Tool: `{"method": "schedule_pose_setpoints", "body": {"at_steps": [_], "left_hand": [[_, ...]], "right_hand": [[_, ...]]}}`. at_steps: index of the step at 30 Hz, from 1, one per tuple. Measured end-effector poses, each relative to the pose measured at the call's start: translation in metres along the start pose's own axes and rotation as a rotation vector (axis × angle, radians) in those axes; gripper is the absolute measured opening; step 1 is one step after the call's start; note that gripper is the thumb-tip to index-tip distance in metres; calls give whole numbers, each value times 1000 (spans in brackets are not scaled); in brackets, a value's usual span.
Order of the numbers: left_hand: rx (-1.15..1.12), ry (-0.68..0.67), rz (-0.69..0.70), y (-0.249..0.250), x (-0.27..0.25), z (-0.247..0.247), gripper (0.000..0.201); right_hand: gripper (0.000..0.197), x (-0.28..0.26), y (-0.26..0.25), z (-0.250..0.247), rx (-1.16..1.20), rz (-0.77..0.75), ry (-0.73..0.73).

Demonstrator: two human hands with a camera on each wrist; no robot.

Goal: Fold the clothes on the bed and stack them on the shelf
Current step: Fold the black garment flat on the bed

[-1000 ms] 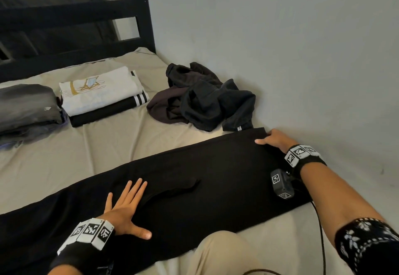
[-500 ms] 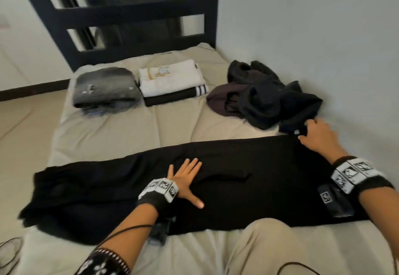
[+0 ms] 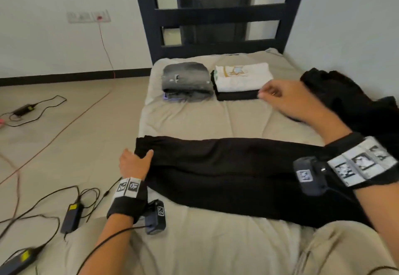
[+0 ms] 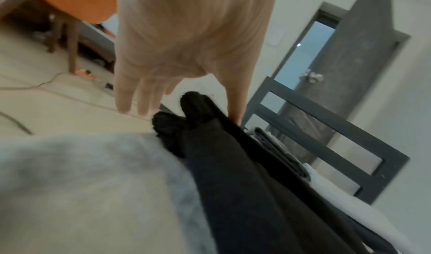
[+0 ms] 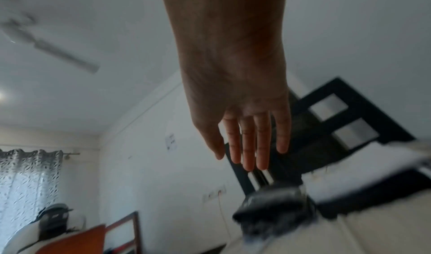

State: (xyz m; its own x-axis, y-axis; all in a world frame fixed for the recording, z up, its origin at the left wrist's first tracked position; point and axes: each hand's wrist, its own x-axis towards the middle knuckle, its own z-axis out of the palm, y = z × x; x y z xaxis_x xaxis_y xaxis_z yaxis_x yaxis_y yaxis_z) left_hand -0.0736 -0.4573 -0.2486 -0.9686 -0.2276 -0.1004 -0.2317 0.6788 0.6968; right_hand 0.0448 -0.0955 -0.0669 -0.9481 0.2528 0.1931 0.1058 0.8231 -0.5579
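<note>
I'm laying the black trousers (image 3: pixel 226 166) flat across the mattress (image 3: pixel 205 119) so they fold end to end. My left hand (image 3: pixel 133 163) is pinching the cuffs, thumb on top and fingers over the edge, to carry that end across. My right hand (image 3: pixel 289 100) is hanging in the air, fingers loose, grasping nothing. Beyond its fingertips are sitting the folded white stack (image 3: pixel 241 77) and grey stack (image 3: pixel 186 79); behind its knuckles an unfolded dark heap (image 3: pixel 349 97) is waiting, I think by the wall. Left of my left fingers, cables (image 3: pixel 64 199) are trailing over the tiled floor (image 3: pixel 64 128); the dark headboard (image 3: pixel 216 13) is closing the far end.
</note>
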Motion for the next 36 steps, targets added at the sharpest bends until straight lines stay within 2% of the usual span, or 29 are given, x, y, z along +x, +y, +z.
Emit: {"method": "schedule_pose_setpoints", "body": {"at_steps": [2, 4, 7, 10, 13, 15, 17, 18, 20, 22, 23, 26, 29, 33, 34, 36], "left_hand": [[-105, -133, -192, -27, 13, -1, 101], [-212, -271, -285, -51, 24, -2, 101], [-254, -351, -229, -70, 34, 3, 88], [-447, -431, -220, -65, 36, 2, 58], [-608, -608, -206, -46, 26, -8, 36], [-646, -693, -139, -36, 19, -19, 35], [-707, -752, -68, -27, 14, -31, 40], [-729, -779, -27, -24, 12, -36, 46], [-734, -810, 41, -21, 12, -42, 50], [-718, -794, 84, -19, 13, -42, 48], [-714, -774, 98, -20, 14, -42, 46], [-735, -616, 13, -24, 23, -32, 40], [-598, -505, -107, -33, 33, -15, 52], [-44, -301, 45, -43, 32, 0, 75], [28, -265, 61, -43, 31, 0, 77], [62, -286, 27, -45, 34, 3, 70]], "right_hand": [[14, -1, -22, 52, 41, -27, -109], [14, -1, -41, 109, 83, -16, -231], [18, -13, -61, 176, 126, 32, -412], [26, -27, -78, 225, 118, 24, -494], [57, -39, -91, 260, 89, 10, -590], [80, -45, -100, 279, 107, 11, -583], [93, -50, -108, 296, 140, 3, -508], [90, -51, -111, 301, 152, 16, -453], [59, -52, -114, 305, 197, 84, -287], [28, -47, -115, 298, 282, 196, -125], [25, -44, -114, 293, 339, 278, -89], [42, -39, -109, 281, 510, 502, -101], [53, -41, -109, 280, 504, 478, -155], [55, -45, -115, 284, 476, 451, -181], [56, -46, -116, 286, 473, 458, -186], [55, -48, -117, 288, 476, 459, -201]]}}
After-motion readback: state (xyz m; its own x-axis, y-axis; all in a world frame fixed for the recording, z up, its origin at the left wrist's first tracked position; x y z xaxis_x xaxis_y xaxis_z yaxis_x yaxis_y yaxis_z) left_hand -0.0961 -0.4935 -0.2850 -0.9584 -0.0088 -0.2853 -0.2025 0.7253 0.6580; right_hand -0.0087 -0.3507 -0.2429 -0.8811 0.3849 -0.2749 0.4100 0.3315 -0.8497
